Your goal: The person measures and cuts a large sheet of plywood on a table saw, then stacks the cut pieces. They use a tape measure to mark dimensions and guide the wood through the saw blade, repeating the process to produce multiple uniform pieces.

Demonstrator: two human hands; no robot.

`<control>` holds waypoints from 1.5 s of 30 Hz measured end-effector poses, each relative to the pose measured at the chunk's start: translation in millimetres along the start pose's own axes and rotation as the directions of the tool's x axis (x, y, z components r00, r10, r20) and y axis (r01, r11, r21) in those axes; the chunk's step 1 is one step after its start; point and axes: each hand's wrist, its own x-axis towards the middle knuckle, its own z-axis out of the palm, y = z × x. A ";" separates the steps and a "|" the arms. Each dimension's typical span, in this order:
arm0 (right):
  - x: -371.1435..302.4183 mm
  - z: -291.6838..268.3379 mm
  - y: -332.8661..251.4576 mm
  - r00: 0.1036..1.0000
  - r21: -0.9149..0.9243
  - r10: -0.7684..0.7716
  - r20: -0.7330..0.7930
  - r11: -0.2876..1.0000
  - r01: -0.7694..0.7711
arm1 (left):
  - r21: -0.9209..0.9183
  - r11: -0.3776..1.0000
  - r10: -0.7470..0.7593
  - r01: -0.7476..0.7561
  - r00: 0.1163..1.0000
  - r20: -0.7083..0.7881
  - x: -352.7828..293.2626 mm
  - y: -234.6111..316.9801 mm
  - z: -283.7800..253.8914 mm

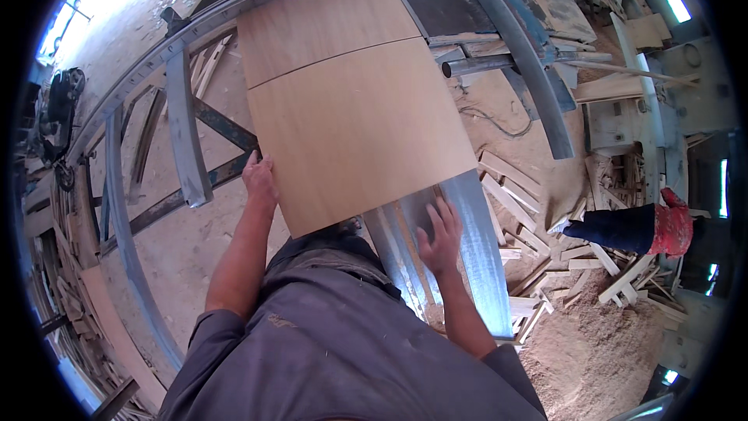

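A large light-brown plywood panel [358, 125] lies in front of my body. A dark seam separates it from a second plywood piece [319, 19] beyond it. My left hand [261, 181] is at the near panel's left edge, its thumb and fingers closed against that edge; part of the grip is hidden. Below the panel's near right corner is a shiny metal table surface [479, 257]. My right hand [442, 238] is over this metal, fingers apart and holding nothing, with the fingertips close to the panel's near edge.
A long metal rail [148, 70] curves past the far and left sides, with grey metal bars [187, 132] below. At right, a round metal tube [522, 54] arches beside wood offcuts [514, 195], a sawdust heap [576, 351], and a red-and-dark-blue item [670, 226].
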 end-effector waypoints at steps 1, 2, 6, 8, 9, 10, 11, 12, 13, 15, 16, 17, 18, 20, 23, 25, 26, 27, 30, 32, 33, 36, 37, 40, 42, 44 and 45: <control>31.8 5.7 -5.0 0.995 0.020 -0.084 0.051 0.996 0.083 | 0.000 1.000 0.006 -0.006 1.000 -0.002 1.7 -1.2 -5.0; 54.7 15.9 -5.8 0.988 -0.003 -0.110 0.107 0.994 0.111 | -0.005 1.000 0.007 -0.007 1.000 0.002 4.7 -3.9 -8.0; 104.5 26.7 5.2 0.941 -0.018 -0.285 0.181 0.956 0.293 | -0.031 0.999 0.035 -0.031 0.990 0.134 -1.3 2.7 -0.8; 105.6 32.3 10.1 0.935 -0.040 -0.291 0.204 0.951 0.305 | -0.043 0.999 0.003 0.002 0.993 0.120 -5.2 6.4 0.1; 105.9 34.2 12.2 0.932 -0.053 -0.294 0.214 0.949 0.311 | -0.050 0.999 -0.013 0.019 0.993 0.115 -5.9 8.0 2.1; 106.8 34.6 13.7 0.930 -0.066 -0.286 0.231 0.949 0.308 | -0.068 0.997 -0.025 0.034 0.991 0.130 -8.1 9.3 3.6; 106.3 36.7 12.3 0.928 -0.073 -0.278 0.248 0.950 0.304 | -0.083 0.995 -0.036 0.048 0.989 0.141 -7.9 12.1 2.9; 106.1 37.6 11.3 0.926 -0.081 -0.270 0.265 0.950 0.300 | -0.099 0.993 -0.046 0.062 0.987 0.152 -5.9 12.2 2.7; 106.5 39.1 8.8 0.927 -0.081 -0.264 0.267 0.952 0.295 | -0.076 0.996 -0.031 0.044 0.986 0.162 -2.9 8.6 -3.6; 107.4 37.9 5.7 0.929 -0.071 -0.262 0.263 0.955 0.289 | -0.024 1.000 0.008 -0.004 0.984 0.180 4.6 4.0 -13.3; 107.8 38.8 6.6 0.929 -0.067 -0.257 0.266 0.956 0.284 | -0.025 0.999 -0.022 0.026 0.987 0.158 4.9 6.2 -10.0; 107.3 38.9 8.7 0.929 -0.064 -0.254 0.269 0.958 0.280 | -0.030 0.998 -0.051 0.055 0.989 0.137 3.9 7.4 -4.6; 107.1 39.1 8.9 0.926 -0.055 -0.257 0.275 0.958 0.282 | -0.009 0.998 -0.053 0.055 0.988 0.143 2.3 9.0 -4.7; 108.4 34.6 3.6 0.929 0.044 -0.297 0.222 0.955 0.295 | -0.008 0.998 -0.054 0.056 0.990 0.127 -0.4 10.6 -5.2; 89.4 30.4 3.2 0.925 0.056 -0.302 0.229 0.953 0.297 | -0.086 0.994 -0.060 0.065 0.996 0.060 -4.6 12.2 2.3; 91.7 40.2 6.4 0.927 -0.010 -0.281 0.247 0.956 0.293 | -0.165 0.984 -0.071 0.071 0.997 0.005 -10.1 14.8 8.5; 98.0 48.5 6.5 0.931 -0.054 -0.269 0.249 0.956 0.290 | -0.143 0.988 -0.057 0.058 0.998 0.010 -7.2 16.9 8.6; 105.0 56.8 6.1 0.934 -0.097 -0.255 0.249 0.953 0.286 | -0.119 0.992 -0.044 0.046 0.999 0.016 -2.9 19.6 8.5; 141.4 73.5 -21.9 0.966 -0.228 -0.171 0.195 0.950 0.214 | -0.161 0.984 -0.077 0.080 0.997 0.023 -10.4 14.4 5.4; 142.1 75.1 -21.4 0.963 -0.245 -0.173 0.207 0.944 0.222 | -0.177 0.981 -0.081 0.085 0.996 0.025 -10.2 14.2 5.0; 141.1 76.0 -20.7 0.962 -0.255 -0.172 0.211 0.941 0.224 | -0.157 0.985 -0.075 0.078 0.997 0.025 -9.4 14.2 3.1; 141.0 80.6 -17.9 0.965 -0.303 -0.127 0.231 0.933 0.196 | 0.081 0.997 0.021 -0.012 0.994 -0.111 5.5 18.9 -2.7; 141.7 81.8 -17.0 0.962 -0.289 -0.133 0.238 0.936 0.201 | 0.195 0.980 0.070 -0.038 0.984 -0.161 14.3 17.2 -7.9; 143.8 82.0 -11.3 0.959 -0.284 -0.119 0.258 0.939 0.193 | 0.760 0.590 0.529 -0.271 0.841 -0.111 47.7 11.7 -36.6; 148.0 81.1 -10.4 0.952 -0.285 -0.140 0.272 0.933 0.219 | 0.850 0.425 0.625 -0.312 0.781 -0.026 70.3 0.7 -63.7; 151.5 80.9 -9.4 0.958 -0.261 -0.164 0.234 0.939 0.225 | 0.950 0.199 0.689 -0.239 0.724 0.038 82.0 -1.3 -73.8; 151.9 81.7 -8.8 0.967 -0.241 -0.165 0.196 0.947 0.211 | 0.971 0.162 0.607 -0.177 0.794 0.043 85.5 2.6 -67.8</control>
